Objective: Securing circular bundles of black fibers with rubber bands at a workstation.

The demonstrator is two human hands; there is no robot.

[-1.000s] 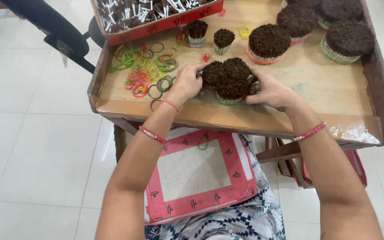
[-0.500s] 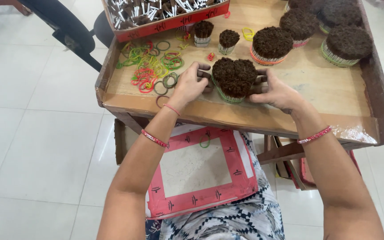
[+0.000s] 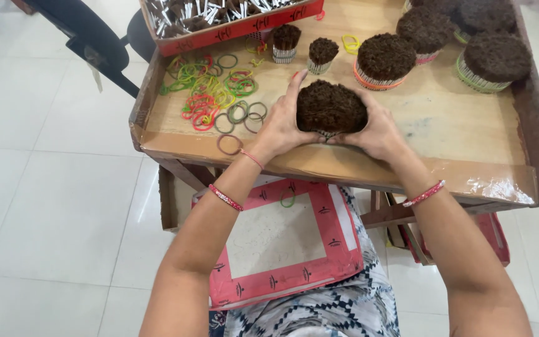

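Note:
A round bundle of thin sticks with dark brown tips [image 3: 330,107] is squeezed between both my hands over the wooden tray table [image 3: 444,118]. My left hand [image 3: 280,125] wraps its left side, fingers reaching up past the top. My right hand [image 3: 377,131] cups its right side. The bundle's lower part is hidden by my palms. Left of my left hand lies a scatter of coloured rubber bands [image 3: 210,97], and one brown band [image 3: 229,145] sits near the tray's front edge.
Several bound bundles [image 3: 386,59] stand at the back right, two small ones [image 3: 286,42] behind my hands. A red box of loose sticks [image 3: 232,19] lies at the back. A red-bordered flat box [image 3: 282,240] rests on my lap. A dark chair [image 3: 82,37] stands left.
My hands have drawn the loose bundle together into a tight round shape and pulled it closer to the tray's front. The view has also shifted nearer.

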